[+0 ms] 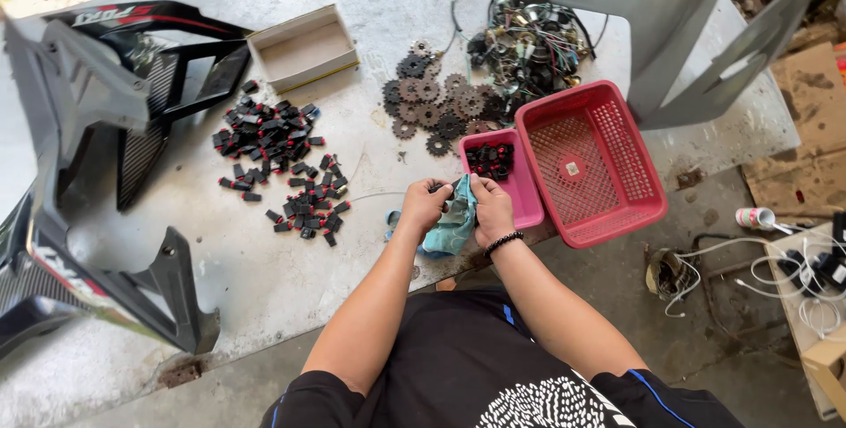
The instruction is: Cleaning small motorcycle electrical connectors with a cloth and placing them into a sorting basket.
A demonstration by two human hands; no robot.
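Small black part (438, 186): pinched in left hand's fingertips at the table's near edge, right against the rag; too small to tell more.
Black fairing panels (97, 128): far left, lying across the table end, one with red and white graphics.
Table (264, 260): pale, scuffed concrete-like top, everything below sits on it.
Cardboard box (304, 49): shallow, open, upper left of centre, beside the fairing.
Black-and-red parts pile (278, 159): loose scatter of small switch-like pieces, left of the hands, well apart from the pink tray.
Left hand (425, 205): fingers closed together on the small black part, thumb side touching the rag.
Rag (454, 221): teal-blue cloth, bunched between both hands, hanging over the table edge.
Right hand (492, 208): fingers curled and clamped on the rag's upper fold; black bead bracelet at the wrist.
Sprockets (436, 106): rusty and dark toothed wheels, clustered behind the hands.
Pink tray (520, 194): small, just behind the right hand; holds a few black-and-red parts in its far end.
Wire bundle (529, 44): tangled harness and connectors, behind the sprockets.
Red basket (590, 163): perforated, touching the pink tray's right side, overhanging the table edge.
Grey plastic chair (679, 31): far right, at the table corner.
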